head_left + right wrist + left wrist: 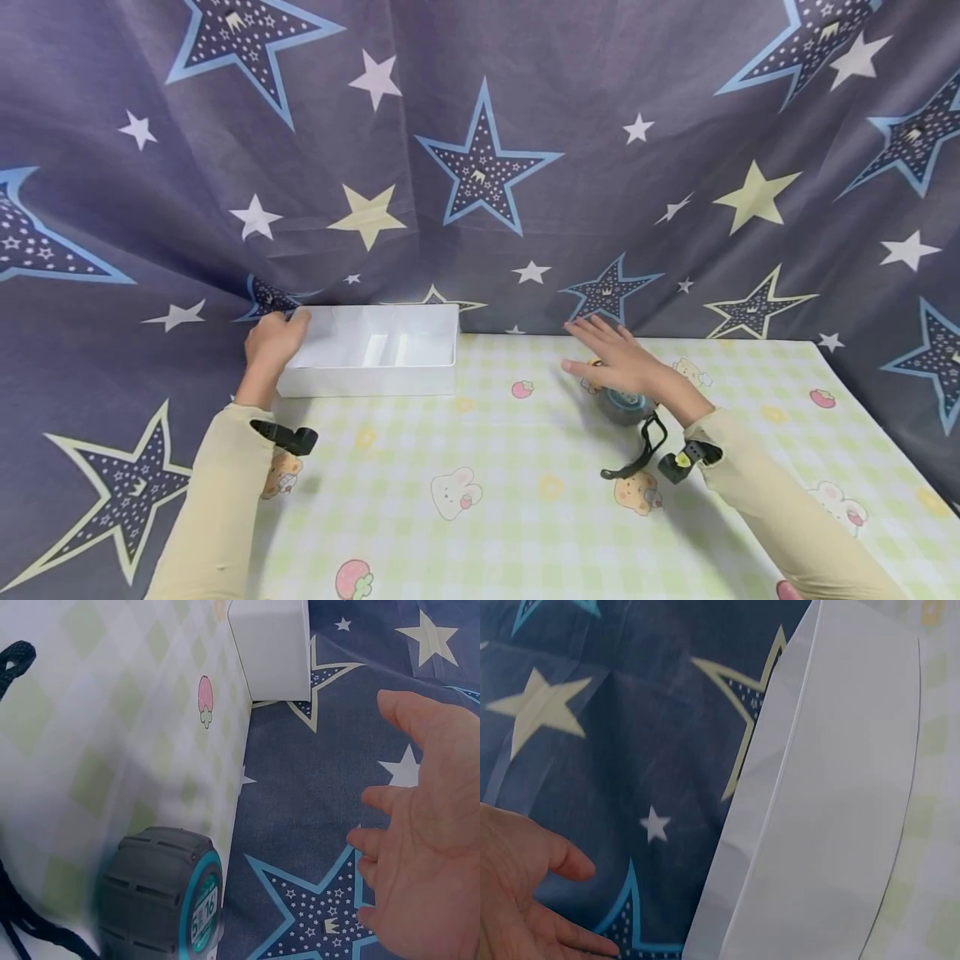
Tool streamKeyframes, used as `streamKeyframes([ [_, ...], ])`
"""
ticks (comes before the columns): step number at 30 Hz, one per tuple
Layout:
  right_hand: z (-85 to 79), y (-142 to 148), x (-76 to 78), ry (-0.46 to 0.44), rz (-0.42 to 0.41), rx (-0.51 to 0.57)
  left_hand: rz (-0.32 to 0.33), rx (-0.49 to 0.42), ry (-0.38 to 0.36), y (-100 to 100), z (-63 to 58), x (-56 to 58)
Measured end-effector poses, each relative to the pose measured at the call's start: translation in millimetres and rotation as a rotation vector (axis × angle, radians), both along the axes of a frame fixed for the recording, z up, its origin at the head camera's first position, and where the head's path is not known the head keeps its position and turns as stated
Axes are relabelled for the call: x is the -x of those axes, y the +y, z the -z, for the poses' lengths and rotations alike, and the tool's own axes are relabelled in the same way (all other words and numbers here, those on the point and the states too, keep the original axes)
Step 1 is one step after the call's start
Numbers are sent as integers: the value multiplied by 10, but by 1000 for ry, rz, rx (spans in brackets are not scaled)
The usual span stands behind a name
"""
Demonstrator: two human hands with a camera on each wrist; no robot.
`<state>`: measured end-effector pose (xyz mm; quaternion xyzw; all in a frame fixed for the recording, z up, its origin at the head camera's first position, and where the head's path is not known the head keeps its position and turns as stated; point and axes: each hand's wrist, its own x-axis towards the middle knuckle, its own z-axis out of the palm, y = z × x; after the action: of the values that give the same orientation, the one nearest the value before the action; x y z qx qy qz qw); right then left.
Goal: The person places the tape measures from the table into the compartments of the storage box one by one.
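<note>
A long white open-topped box [367,382] stands at the back left of the table, its long side facing me. At its left end is my left hand [276,337], thumb near the rear corner. In the left wrist view that hand [532,900] has loosely extended fingers, with curtain showing between them and the box [817,787]. My right hand [618,362] hovers with fingers spread above a grey and teal tape measure [625,410], partly covering it. The right wrist view shows the tape measure [154,892] below the palm, with nothing in the fingers.
A black wrist strap [637,462] trails from the tape measure toward me. The table wears a green-and-white checked cloth [510,467] with cartoon prints. Behind and at both sides hangs a dark star-patterned curtain [450,267], close against the table's back edge.
</note>
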<state>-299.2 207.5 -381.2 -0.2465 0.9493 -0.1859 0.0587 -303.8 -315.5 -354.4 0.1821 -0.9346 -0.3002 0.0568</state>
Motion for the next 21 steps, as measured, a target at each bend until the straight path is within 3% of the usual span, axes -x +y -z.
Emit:
streamKeyframes([
  [5,10,37,6,-28,-10,17,-29,-74,-72,-153,22,-30],
  [14,14,116,-16,-59,-25,10,-54,-283,-77,-335,79,23],
  [21,29,165,-36,-76,-26,21,-86,-243,-30,-420,181,104],
])
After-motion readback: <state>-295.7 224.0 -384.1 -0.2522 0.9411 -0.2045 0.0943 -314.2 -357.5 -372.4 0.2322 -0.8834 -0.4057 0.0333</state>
